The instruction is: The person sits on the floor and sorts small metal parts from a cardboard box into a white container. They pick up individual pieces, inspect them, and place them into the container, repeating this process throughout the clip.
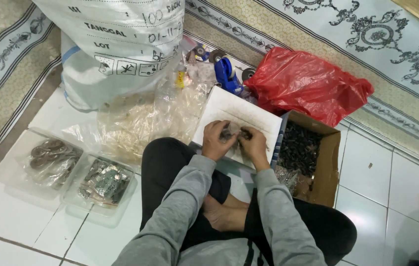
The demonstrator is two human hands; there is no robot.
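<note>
Two hands, the left hand and right hand, meet over the near edge of the white box, both pinching what seems a small clear packet lying crosswise between them, equally near each.

Bright, even indoor light from overhead, slightly cool. Soft short shadows only under the knees and beside the cardboard box. Mild glare on the floor tiles and clear plastic bags. Mostly sharp; slight blur at the fingers and far right edge. Little edge distortion.
</note>
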